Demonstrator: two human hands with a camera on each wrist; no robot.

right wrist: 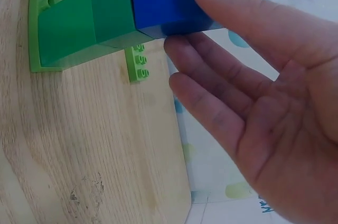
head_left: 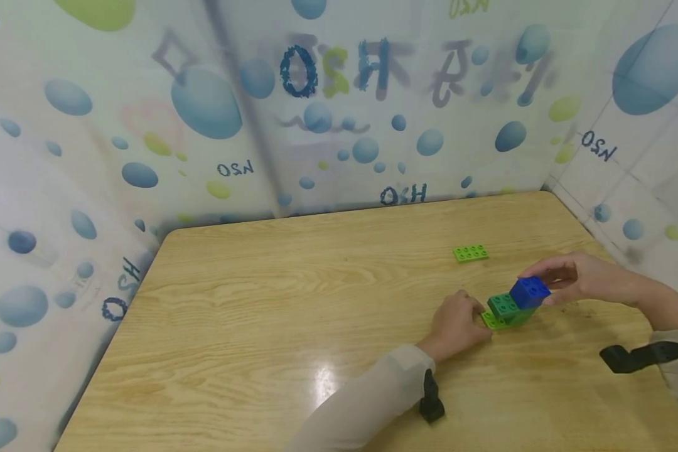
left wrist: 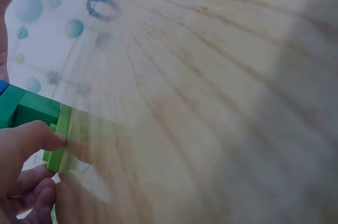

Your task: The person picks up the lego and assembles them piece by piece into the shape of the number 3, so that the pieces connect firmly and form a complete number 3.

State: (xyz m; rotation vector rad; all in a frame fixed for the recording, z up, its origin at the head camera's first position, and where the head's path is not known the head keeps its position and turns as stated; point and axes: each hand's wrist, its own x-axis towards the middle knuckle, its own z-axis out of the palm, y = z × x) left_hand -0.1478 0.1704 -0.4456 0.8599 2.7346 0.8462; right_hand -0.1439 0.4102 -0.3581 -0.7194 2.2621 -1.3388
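Observation:
In the head view, a small stack of toy building bricks stands at the right of the table. Its base is a light green plate (head_left: 493, 321), pinched at its left end by my left hand (head_left: 457, 325). Two green bricks rise from the plate in offset steps; the upper green brick (head_left: 503, 305) juts to the left. On top sits a blue brick (head_left: 531, 291), which my right hand (head_left: 584, 280) grips from the right. In the right wrist view, the thumb lies on one side of the blue brick (right wrist: 163, 2), with fingertips at its other side.
A second light green plate (head_left: 471, 253) lies studs up on the wooden table (head_left: 260, 301), farther back than the stack. A patterned curtain (head_left: 339, 125) closes off the back and both sides. Each wrist wears a black strap.

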